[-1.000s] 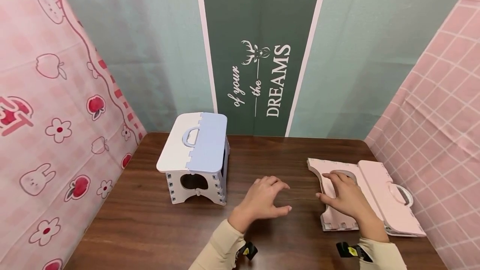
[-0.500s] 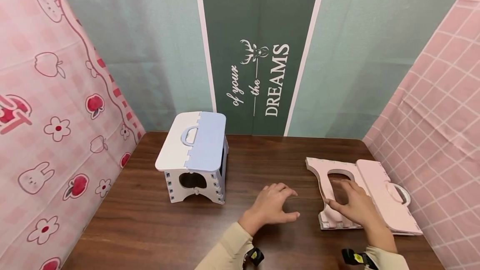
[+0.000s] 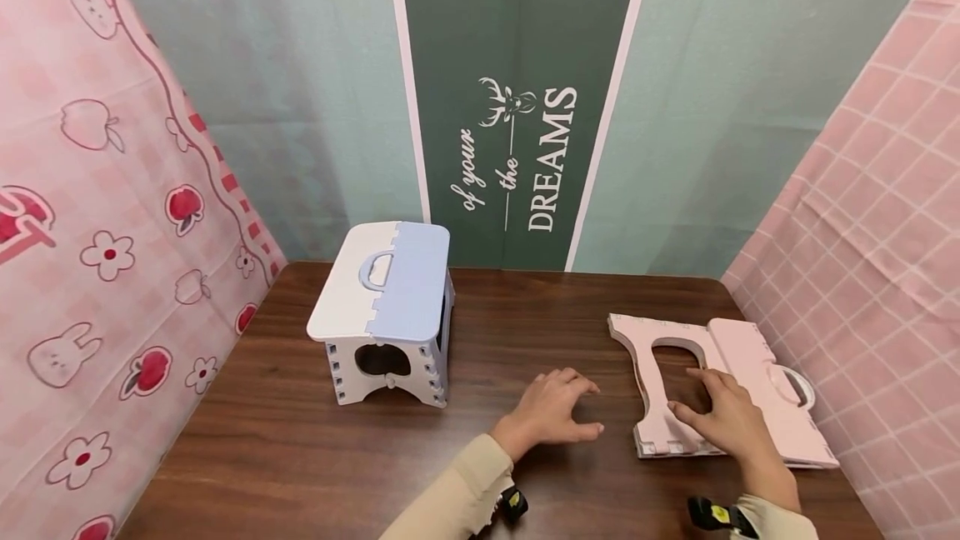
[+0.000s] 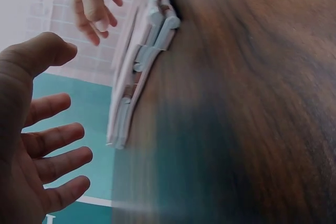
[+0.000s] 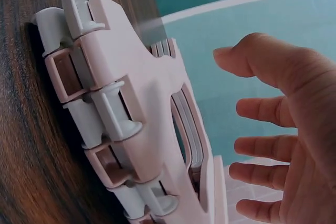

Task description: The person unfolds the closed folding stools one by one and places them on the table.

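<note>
A pink folding stool (image 3: 757, 373) lies folded flat at the right of the table, its carry handle toward the pink curtain. My right hand (image 3: 731, 419) hovers over it with fingers loosely spread; in the right wrist view the hand (image 5: 294, 135) is apart from the stool's hinged edge (image 5: 126, 114). Left of the stool, my left hand (image 3: 551, 411) is held above the table, thumb and fingers parted around nothing. The left wrist view shows that open palm (image 4: 31, 156) with the stool's layered side (image 4: 139, 61) beyond it.
A white and blue folding stool (image 3: 382, 282) stands unfolded on its legs at the table's left. The dark wooden table (image 3: 315, 473) meets a green curtain (image 3: 675, 107) behind. Pink curtains hang at the left (image 3: 142, 215) and right (image 3: 885, 215).
My right hand has shifted slightly right and down over the pink stool, uncovering its oval opening. My left hand has moved a little to the right. Both stools stay put.
</note>
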Demonstrator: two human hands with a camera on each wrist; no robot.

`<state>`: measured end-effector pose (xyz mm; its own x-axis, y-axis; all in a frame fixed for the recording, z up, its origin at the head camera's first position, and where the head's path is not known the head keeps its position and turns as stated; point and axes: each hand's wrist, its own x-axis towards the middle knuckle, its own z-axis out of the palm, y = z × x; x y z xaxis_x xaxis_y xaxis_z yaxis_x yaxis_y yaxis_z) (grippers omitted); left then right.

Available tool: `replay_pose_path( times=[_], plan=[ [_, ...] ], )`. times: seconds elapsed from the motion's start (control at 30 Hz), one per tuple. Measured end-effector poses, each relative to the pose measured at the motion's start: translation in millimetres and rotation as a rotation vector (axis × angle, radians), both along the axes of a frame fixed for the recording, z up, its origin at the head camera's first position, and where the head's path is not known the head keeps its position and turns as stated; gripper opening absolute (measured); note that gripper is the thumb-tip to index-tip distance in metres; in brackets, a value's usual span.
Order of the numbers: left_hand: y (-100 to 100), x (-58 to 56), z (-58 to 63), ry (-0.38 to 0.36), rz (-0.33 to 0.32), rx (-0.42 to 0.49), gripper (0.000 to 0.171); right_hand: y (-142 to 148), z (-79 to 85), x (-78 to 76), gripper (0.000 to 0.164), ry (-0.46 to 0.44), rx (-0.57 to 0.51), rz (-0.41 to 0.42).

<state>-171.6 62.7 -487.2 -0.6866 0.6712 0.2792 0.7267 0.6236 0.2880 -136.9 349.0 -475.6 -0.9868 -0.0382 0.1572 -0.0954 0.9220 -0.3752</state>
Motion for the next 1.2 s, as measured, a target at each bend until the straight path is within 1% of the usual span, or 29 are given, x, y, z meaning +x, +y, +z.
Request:
replay_pose_path(
  times=[0.17, 0.33, 0.57, 0.63, 0.73, 0.9, 1.03, 1.2],
  plan=[
    [4.4, -3.2, -6.9, -0.011, -0.003, -0.003, 0.047, 7.0, -2.6, -1.8, 0.070, -0.047, 0.026, -0.045],
    [11.1, -4.1, -14.2, -0.012, 0.000, -0.009, 0.047, 17.1, -6.4, -0.1, 0.070, -0.028, 0.040, -0.087],
    [20.5, -4.8, -24.1, -0.103, 0.005, -0.001, 0.045, 28.9, -13.4, 2.3, 0.064, -0.017, 0.037, -0.137],
    [22.9, -4.1, -25.5, -0.112, 0.008, -0.001, 0.046, 32.1, -16.0, 2.7, 0.064, -0.022, 0.032, -0.152],
    [27.7, -2.2, -25.7, -0.104, 0.006, -0.009, 0.045, 38.1, -18.1, 5.4, 0.065, -0.036, 0.020, -0.183],
    [39.4, 1.2, -27.3, -0.101, -0.014, -0.024, 0.046, 48.8, -18.3, 11.8, 0.069, -0.075, 0.019, -0.216],
    [48.4, 2.6, -29.0, -0.113, -0.038, -0.038, 0.048, 58.4, -17.2, 12.6, 0.072, -0.092, 0.018, -0.223],
    [54.8, 0.1, -29.0, -0.114, -0.022, -0.051, 0.048, 71.2, -14.9, 8.7, 0.075, -0.111, 0.032, -0.209]
  ],
)
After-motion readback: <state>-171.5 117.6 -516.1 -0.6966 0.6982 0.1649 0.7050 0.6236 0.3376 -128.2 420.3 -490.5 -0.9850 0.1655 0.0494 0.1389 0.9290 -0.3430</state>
